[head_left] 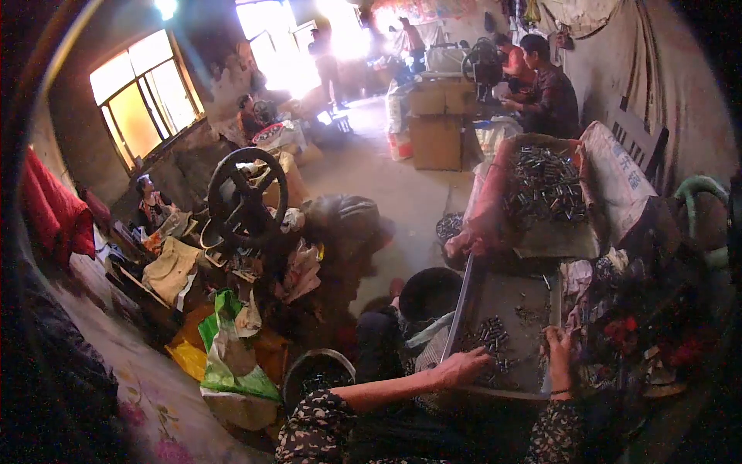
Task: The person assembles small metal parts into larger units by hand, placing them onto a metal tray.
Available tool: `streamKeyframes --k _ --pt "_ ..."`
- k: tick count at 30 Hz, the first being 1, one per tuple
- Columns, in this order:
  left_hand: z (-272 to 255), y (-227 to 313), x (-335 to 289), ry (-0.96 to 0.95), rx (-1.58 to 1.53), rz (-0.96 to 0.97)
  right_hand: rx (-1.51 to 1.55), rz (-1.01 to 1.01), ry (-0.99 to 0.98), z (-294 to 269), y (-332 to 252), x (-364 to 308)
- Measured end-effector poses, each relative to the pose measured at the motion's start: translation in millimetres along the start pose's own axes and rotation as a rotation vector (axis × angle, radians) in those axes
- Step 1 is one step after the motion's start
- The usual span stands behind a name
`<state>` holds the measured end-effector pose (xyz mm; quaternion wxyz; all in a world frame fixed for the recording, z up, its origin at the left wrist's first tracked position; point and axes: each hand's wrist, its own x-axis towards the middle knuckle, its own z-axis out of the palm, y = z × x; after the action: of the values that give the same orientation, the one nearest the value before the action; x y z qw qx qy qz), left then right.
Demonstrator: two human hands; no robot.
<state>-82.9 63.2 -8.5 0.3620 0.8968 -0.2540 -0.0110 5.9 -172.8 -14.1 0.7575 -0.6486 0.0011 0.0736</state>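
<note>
A shallow grey metal tray (533, 267) lies in front of me, with a loose cluster of small dark metal pieces (492, 332) toward its left side. Over the tray's near left edge reaches my left hand (464, 366), its fingers drawn together right beside those pieces; what sits in the fingertips is too small to make out. My right hand (558, 348) is at the tray's right side, fingers curled together, and anything between them is hidden. Beyond the tray, a cloth-lined bin (495, 182) holds a large heap of small metal tubes (545, 182).
Left of the tray stand a black tub (425, 298) and a metal bucket (352, 362) with small parts. A dark handwheel (247, 189) rises among sacks and cardboard. Crumpled rags (578, 282) border the tray's right edge. Several people sit or stand farther back, near cardboard boxes (437, 139).
</note>
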Motion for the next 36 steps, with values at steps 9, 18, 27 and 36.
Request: streamKeyframes --k 9,18,27,36 --pt "-3 14 -7 -0.136 0.273 0.162 0.015 0.014 0.002 11 -5 -4" --pt "5 10 -9 -0.146 0.294 0.307 0.083 -0.021 0.091 8 9 -1" --pt "-6 18 -3 -0.299 0.295 0.205 0.029 0.015 0.163 16 -2 -6" --pt "-1 11 -6 -0.263 0.34 0.253 0.067 0.031 0.095 10 3 -3"
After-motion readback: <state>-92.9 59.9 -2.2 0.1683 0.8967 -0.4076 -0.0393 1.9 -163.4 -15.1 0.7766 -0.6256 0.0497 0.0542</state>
